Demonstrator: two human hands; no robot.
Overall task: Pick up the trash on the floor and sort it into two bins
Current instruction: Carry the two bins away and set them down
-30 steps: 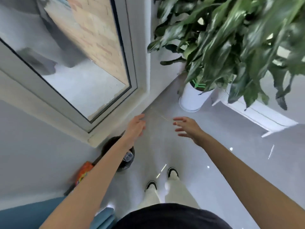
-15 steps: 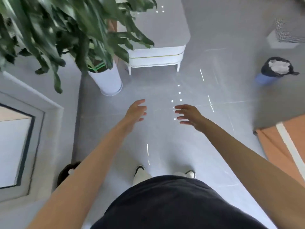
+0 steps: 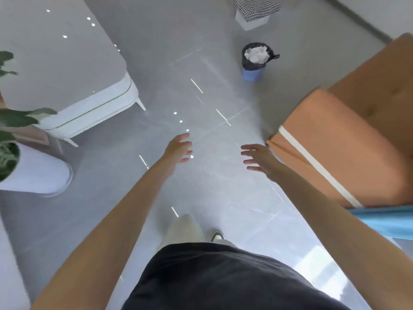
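A blue bin [image 3: 252,73] with a black liner stands on the grey floor at the upper right, and crumpled white paper [image 3: 256,54] fills its top. My left hand [image 3: 178,147] is stretched forward over the floor with relaxed fingers and holds nothing. To its right my right hand [image 3: 259,159] is spread, empty, close to the orange sofa's corner. Both hands are well short of the bin. I see no loose trash on the floor.
An orange sofa [image 3: 348,135] with a white stripe fills the right side. A low white table [image 3: 73,86] stands at the upper left, with a white plant pot [image 3: 38,173] below it. A checked stool [image 3: 254,10] sits at the top. My feet [image 3: 216,236] stand on glossy tiles.
The view has swung right: window and black bin by the wall are gone, the plant slid to the left edge, and the blue bin and orange sofa came in. Both hands stayed empty.
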